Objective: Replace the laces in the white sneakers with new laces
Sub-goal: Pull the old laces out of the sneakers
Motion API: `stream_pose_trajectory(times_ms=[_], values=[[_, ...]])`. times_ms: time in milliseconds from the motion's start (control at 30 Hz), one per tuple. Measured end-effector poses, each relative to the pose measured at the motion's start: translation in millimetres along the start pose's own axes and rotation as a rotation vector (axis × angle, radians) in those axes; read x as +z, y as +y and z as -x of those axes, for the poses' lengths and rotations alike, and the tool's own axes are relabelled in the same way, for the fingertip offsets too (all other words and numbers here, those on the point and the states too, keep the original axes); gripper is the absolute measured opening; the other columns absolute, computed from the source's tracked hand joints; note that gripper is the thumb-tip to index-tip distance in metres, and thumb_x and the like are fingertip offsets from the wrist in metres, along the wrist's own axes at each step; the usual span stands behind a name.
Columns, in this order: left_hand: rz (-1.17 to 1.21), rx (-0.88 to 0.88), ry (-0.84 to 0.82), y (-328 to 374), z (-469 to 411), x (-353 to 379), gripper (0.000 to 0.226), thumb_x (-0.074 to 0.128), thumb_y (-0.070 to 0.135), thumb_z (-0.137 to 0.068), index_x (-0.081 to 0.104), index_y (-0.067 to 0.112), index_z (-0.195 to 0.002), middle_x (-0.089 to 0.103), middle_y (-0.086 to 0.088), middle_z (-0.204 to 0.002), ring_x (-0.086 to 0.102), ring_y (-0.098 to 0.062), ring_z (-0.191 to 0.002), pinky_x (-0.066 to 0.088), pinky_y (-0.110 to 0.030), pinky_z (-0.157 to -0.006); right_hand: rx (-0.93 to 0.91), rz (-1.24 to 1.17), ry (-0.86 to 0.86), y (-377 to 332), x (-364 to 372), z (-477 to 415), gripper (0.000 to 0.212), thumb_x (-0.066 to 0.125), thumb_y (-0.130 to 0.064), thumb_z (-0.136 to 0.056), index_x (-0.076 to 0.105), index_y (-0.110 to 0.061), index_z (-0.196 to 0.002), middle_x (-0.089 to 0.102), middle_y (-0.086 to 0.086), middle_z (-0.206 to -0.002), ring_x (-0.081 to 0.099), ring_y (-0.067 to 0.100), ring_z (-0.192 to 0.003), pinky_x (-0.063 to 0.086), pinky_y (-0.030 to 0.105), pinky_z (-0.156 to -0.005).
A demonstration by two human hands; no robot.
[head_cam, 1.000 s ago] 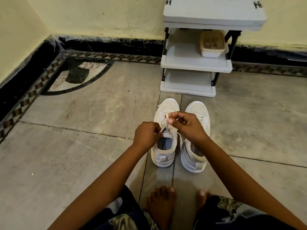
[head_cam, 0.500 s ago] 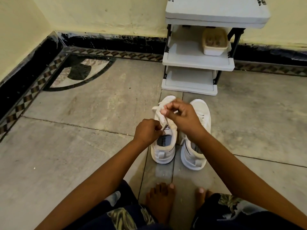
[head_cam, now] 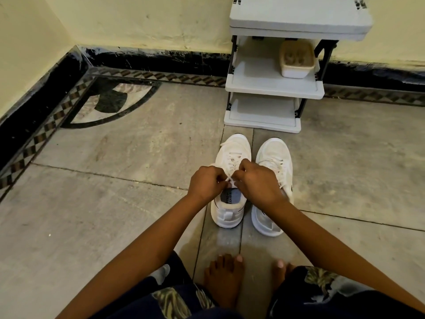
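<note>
Directly beneath both hands sits the left white sneaker (head_cam: 231,180), its white lace (head_cam: 230,179) stretched between them above the tongue. Left hand (head_cam: 207,183) and right hand (head_cam: 257,180), fingers curled, each pinch that lace. Just right of the right hand stands the other sneaker (head_cam: 273,171), heel under the wrist.

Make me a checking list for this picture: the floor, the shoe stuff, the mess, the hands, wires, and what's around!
Surface: grey stone-tile floor with a patterned inlay in the corner.
Job's things: laced white sneaker under the hands; second sneaker beside it, also laced; no spare laces seen.
Clutter: plastic tub on the rack's middle shelf.
Grippers: left hand and right hand both pinch the lace.
Cables: nothing seen.
Surroundings: grey shelf rack, yellow wall, black skirting, bare feet.
</note>
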State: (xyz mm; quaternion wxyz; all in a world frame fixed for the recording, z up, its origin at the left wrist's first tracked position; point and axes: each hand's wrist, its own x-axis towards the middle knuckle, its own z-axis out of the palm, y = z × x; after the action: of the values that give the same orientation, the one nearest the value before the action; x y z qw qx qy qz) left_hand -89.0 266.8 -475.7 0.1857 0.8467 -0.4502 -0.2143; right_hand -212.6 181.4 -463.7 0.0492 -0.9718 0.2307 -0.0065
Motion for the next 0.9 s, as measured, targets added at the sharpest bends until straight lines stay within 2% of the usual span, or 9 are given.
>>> stream_pose_trajectory(times_ms=[33,167,233,333,433,600,667,767,900], values=[[-0.01,-0.002,-0.003,0.3,0.3,0.3,0.018,0.067,0.027,-0.083,0.071,0.013,-0.094,0.07,-0.007,-0.094,0.063,-0.024,-0.089,0.042,-0.026,-0.068,-0.001,-0.06,0.018,0.0,1.7,-1.7,0.026,0.051,-0.023,-0.093,0.063,-0.015,-0.115,0.052,0.004,-0.11,0.055,0.024,-0.097,0.042,0.028,-0.073],[-0.041,-0.026,0.026,-2.3,2.1,0.2,0.02,0.068,0.033,-0.081,0.07,0.013,-0.085,0.069,-0.008,-0.086,0.062,-0.025,-0.081,0.037,-0.025,-0.06,0.324,-1.033,0.089,-0.9,-1.1,-8.9,0.011,0.071,-0.004,-0.079,0.07,0.001,-0.089,0.048,-0.004,-0.08,0.053,0.019,-0.08,0.041,0.012,-0.069],[-0.032,-0.02,0.035,-1.6,1.6,0.9,0.021,0.068,0.034,-0.081,0.072,0.014,-0.086,0.07,-0.007,-0.086,0.062,-0.025,-0.081,0.039,-0.026,-0.06,0.38,-1.135,0.105,0.6,0.9,-7.2,0.013,0.073,-0.002,-0.076,0.07,0.001,-0.089,0.051,-0.003,-0.077,0.054,0.02,-0.081,0.044,0.017,-0.072],[-0.072,0.022,0.004,3.9,-0.2,4.2,0.021,0.067,0.034,-0.082,0.072,0.015,-0.092,0.07,-0.007,-0.09,0.063,-0.025,-0.085,0.047,-0.03,-0.068,0.401,-0.887,0.128,4.7,5.8,-0.3,0.021,0.076,-0.009,-0.075,0.068,-0.005,-0.094,0.053,0.002,-0.088,0.053,0.016,-0.078,0.043,0.018,-0.069],[-0.05,0.016,0.015,2.0,-2.9,5.6,0.018,0.067,0.031,-0.082,0.073,0.016,-0.092,0.071,-0.006,-0.09,0.064,-0.024,-0.085,0.048,-0.03,-0.069,0.422,-0.702,0.175,5.7,13.8,14.3,0.039,0.077,-0.017,-0.074,0.059,-0.008,-0.108,0.058,0.008,-0.096,0.056,0.02,-0.08,0.047,0.034,-0.074],[-0.004,0.0,0.019,0.5,-2.2,5.2,0.016,0.069,0.028,-0.081,0.073,0.015,-0.09,0.072,-0.005,-0.089,0.064,-0.023,-0.086,0.045,-0.028,-0.068,0.47,-0.629,0.184,-1.1,14.6,19.4,0.027,0.067,-0.019,-0.084,0.066,-0.003,-0.106,0.069,0.014,-0.098,0.063,0.029,-0.091,0.046,0.033,-0.08],[-0.002,-0.004,0.021,1.2,-1.9,5.3,0.017,0.069,0.029,-0.08,0.073,0.015,-0.089,0.071,-0.005,-0.089,0.064,-0.023,-0.085,0.043,-0.027,-0.067,0.448,-0.523,0.162,-4.8,13.7,18.3,0.026,0.062,-0.022,-0.088,0.066,-0.004,-0.106,0.068,0.015,-0.103,0.062,0.031,-0.095,0.048,0.036,-0.081],[-0.002,-0.009,0.015,1.5,-1.7,4.9,0.018,0.069,0.031,-0.081,0.072,0.015,-0.089,0.071,-0.004,-0.089,0.063,-0.022,-0.085,0.041,-0.024,-0.065,0.419,-0.377,0.123,-8.1,13.9,19.7,0.027,0.054,-0.025,-0.093,0.064,-0.008,-0.111,0.064,0.013,-0.11,0.06,0.03,-0.099,0.045,0.035,-0.078],[0.004,-0.012,0.019,1.9,-1.2,4.5,0.016,0.069,0.029,-0.081,0.072,0.015,-0.089,0.071,-0.005,-0.089,0.064,-0.022,-0.084,0.042,-0.025,-0.065,0.329,-0.353,0.145,-9.9,12.5,18.3,0.035,0.05,-0.019,-0.093,0.053,-0.015,-0.127,0.051,0.008,-0.128,0.057,0.029,-0.105,0.046,0.035,-0.079]])
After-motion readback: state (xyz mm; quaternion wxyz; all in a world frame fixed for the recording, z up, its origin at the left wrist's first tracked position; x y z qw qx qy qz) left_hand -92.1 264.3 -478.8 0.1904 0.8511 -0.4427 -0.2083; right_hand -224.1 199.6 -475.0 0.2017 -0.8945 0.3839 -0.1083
